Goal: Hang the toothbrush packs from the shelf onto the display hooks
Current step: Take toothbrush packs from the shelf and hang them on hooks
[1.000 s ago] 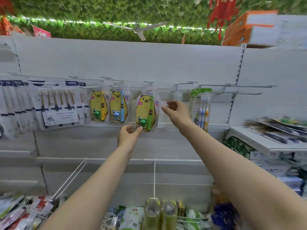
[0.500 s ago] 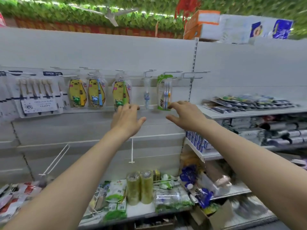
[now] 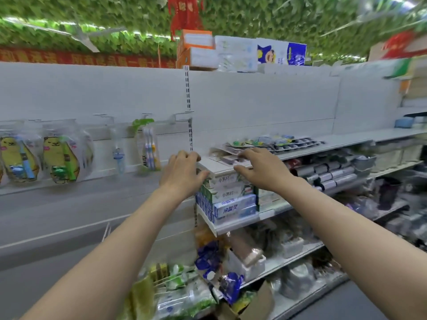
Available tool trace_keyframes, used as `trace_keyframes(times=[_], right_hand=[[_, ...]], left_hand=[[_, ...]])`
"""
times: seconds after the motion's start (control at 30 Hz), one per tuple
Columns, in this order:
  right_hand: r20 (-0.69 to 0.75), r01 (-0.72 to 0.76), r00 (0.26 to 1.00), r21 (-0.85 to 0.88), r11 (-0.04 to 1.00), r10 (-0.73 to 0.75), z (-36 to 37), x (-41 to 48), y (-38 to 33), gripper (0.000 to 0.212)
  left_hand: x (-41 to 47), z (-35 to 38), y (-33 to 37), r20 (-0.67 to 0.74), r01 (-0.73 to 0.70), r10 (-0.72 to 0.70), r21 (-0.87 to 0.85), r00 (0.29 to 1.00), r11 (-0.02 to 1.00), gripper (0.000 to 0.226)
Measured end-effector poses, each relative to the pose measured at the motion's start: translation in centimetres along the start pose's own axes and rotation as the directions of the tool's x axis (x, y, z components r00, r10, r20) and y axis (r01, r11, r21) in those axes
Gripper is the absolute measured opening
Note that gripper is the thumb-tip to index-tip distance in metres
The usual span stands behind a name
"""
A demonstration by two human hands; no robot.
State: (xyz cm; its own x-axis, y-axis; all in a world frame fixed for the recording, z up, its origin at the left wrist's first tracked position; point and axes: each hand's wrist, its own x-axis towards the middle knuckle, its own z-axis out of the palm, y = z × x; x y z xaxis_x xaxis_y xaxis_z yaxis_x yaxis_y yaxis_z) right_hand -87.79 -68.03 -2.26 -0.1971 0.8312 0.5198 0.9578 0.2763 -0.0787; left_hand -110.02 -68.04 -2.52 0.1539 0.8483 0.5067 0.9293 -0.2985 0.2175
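Since 0.5 s ago both hands have swung right, off the hanging packs and over to the white shelf [image 3: 346, 140]. Left hand [image 3: 182, 174] hovers at the shelf's left corner, fingers curled loose, holding nothing. Right hand [image 3: 258, 169] is spread flat, palm down, fingertips at the near end of the pile of flat clear-plastic toothbrush packs [image 3: 265, 144] lying on the shelf; no grip yet that I can see.

The pile runs from the right hand's fingertips away to the right along the shelf, long axis roughly parallel to the shelf edge. Motion blur; which end carries the hang holes is unreadable. Right hand is nearer.

Empty metal display hooks [image 3: 182, 116] sit up-left of the pile, beside the hung 3-brush pack [image 3: 147, 146] and 2 yellow bear-print kids' packs [image 3: 61, 158].
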Motion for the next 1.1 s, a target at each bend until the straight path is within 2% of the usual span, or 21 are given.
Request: trace_keyframes(times=[0.27, 0.4, 0.8, 1.1], right_hand=[[0.014, -0.041, 0.999, -0.105, 0.994, 0.043, -2.1, 1.8, 18.9, 0.054], [0.031, -0.082, 0.996, -0.126, 0.989, 0.086, -1.6, 3.3, 26.9, 0.053], [0.035, -0.169, 0.985, -0.048, 0.984, 0.17, 3.0, 12.0, 46.4, 0.052], [0.069, -0.143, 0.988, 0.047, 0.989, 0.14, 7.4, 23.8, 57.7, 0.051]], left_hand=[[9.7, 9.9, 15.8, 0.04, -0.071, 0.076, -0.109, 0.996, 0.991, 0.052], [13.7, 14.3, 21.4, 0.054, -0.072, 0.079, -0.122, 0.995, 0.99, 0.053], [29.6, 26.8, 29.2, 0.053, -0.102, 0.109, -0.112, 0.993, 0.988, 0.053], [43.5, 35.4, 31.6, 0.062, 0.037, -0.032, -0.095, 0.998, 0.995, 0.051]])
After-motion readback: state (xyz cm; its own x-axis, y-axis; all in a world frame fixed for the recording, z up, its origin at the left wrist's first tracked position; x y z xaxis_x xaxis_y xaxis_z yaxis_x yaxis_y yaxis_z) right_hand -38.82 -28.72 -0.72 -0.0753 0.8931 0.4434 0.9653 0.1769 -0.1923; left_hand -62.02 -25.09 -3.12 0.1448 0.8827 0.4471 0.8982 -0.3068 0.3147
